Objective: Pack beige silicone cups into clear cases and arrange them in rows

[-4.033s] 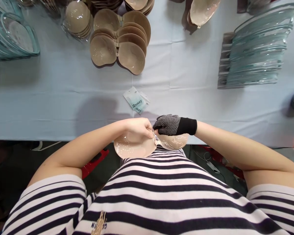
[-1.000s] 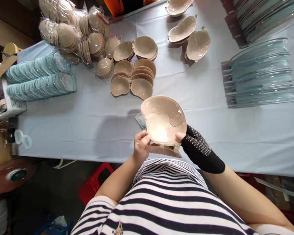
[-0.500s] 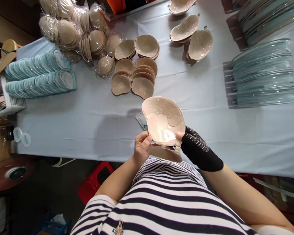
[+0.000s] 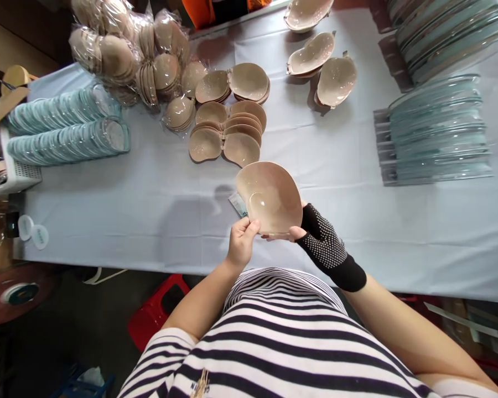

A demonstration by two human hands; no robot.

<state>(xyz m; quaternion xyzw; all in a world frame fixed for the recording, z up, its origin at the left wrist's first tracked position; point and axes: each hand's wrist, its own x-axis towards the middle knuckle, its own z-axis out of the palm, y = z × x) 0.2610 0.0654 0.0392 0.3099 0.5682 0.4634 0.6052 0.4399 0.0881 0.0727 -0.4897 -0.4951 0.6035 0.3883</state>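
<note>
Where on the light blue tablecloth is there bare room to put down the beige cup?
Bare cloth lies left of the held beige silicone cup, below the teal disc rows. Another patch lies below the clear tray stack. The far middle, around the beige cup stacks, is crowded.

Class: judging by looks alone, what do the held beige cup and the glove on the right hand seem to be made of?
Beige cup: probably soft moulded foam or silicone with a smooth matt surface, since it holds a curved shell shape. Glove: black knit fabric with small pale grip dots, likely rubbery.
</note>
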